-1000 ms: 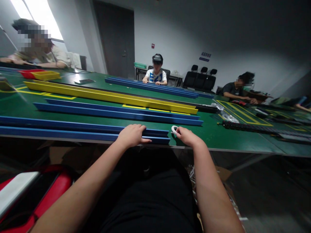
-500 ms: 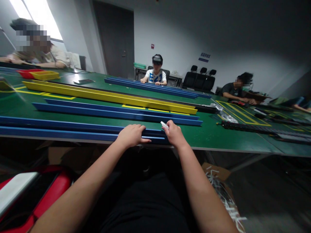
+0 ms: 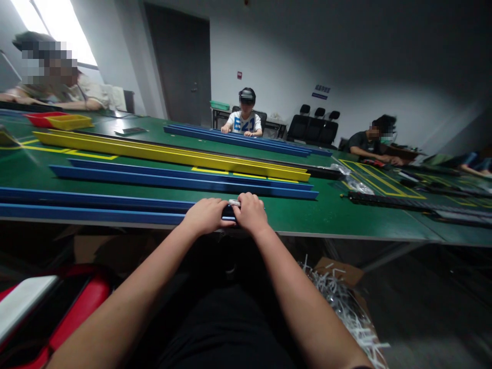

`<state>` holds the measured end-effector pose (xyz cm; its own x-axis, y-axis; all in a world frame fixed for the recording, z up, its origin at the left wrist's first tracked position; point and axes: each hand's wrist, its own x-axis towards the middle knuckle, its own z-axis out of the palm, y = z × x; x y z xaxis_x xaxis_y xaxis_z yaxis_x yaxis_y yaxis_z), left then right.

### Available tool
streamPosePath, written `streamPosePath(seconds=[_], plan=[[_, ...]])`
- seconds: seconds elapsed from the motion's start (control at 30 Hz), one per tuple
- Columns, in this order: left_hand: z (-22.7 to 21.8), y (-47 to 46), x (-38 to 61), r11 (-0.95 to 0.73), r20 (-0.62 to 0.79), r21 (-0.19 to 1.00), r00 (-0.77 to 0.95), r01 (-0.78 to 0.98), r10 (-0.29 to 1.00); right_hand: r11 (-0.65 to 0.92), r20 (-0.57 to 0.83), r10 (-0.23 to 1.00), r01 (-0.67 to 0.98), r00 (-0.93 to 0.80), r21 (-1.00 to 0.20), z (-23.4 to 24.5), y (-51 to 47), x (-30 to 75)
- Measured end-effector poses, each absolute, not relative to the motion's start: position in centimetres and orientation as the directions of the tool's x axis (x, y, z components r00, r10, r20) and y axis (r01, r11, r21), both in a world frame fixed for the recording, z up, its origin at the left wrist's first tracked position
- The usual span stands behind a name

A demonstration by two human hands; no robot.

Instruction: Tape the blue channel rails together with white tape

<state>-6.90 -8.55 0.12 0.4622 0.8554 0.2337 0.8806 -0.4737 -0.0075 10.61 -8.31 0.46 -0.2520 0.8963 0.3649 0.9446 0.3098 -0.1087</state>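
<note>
My left hand (image 3: 206, 215) lies curled over the near end of a long blue channel rail (image 3: 92, 204) at the front edge of the green table (image 3: 326, 212). My right hand (image 3: 251, 211) sits right beside it on the same rail end, fingers closed on a small white piece (image 3: 234, 203) that peeks out between the two hands. Both hands touch each other over the rail.
More blue rails (image 3: 180, 179) and a yellow rail (image 3: 169, 154) lie farther back. Black strips (image 3: 415, 205) and a plastic bag (image 3: 359, 185) lie at right. Three people sit around the table. A red case (image 3: 57, 312) is at lower left; a box of white scraps (image 3: 342, 302) is under the table.
My right hand carried the small white piece leftwards from the table beside the rail end to the rail top, meeting my left hand. The left hand stayed put.
</note>
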Motion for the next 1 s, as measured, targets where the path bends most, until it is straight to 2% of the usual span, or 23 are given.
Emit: streamPosePath(seconds=[0.17, 0.3, 0.5, 0.67, 1.0], plan=[[0.3, -8.7, -7.0, -0.498, 0.226, 0.035, 0.479, 0.866, 0.848, 0.335, 0.304, 0.906, 0.938, -0.295, -0.087, 0.7, -8.7, 10.5], [0.6, -8.9, -8.6, -0.534, 0.253, 0.074, 0.502, 0.842, 0.827, 0.319, 0.312, 0.907, 0.945, -0.282, -0.072, 0.7, -8.8, 10.1], [0.6, -8.5, -14.2, -0.344, 0.161, 0.007, 0.339, 0.939, 0.927, 0.323, 0.312, 0.906, 0.944, -0.285, -0.075, 0.6, -8.8, 10.0], [0.3, -8.8, -15.0, -0.323, 0.203, -0.061, 0.328, 0.944, 0.923, 0.354, 0.304, 0.898, 0.933, -0.319, -0.067, 0.8, -8.9, 10.2], [1.0, -9.3, -13.2, -0.298, 0.201, -0.047, 0.301, 0.953, 0.932, 0.294, 0.272, 0.925, 0.953, -0.264, -0.074, 1.0, -8.7, 10.6]])
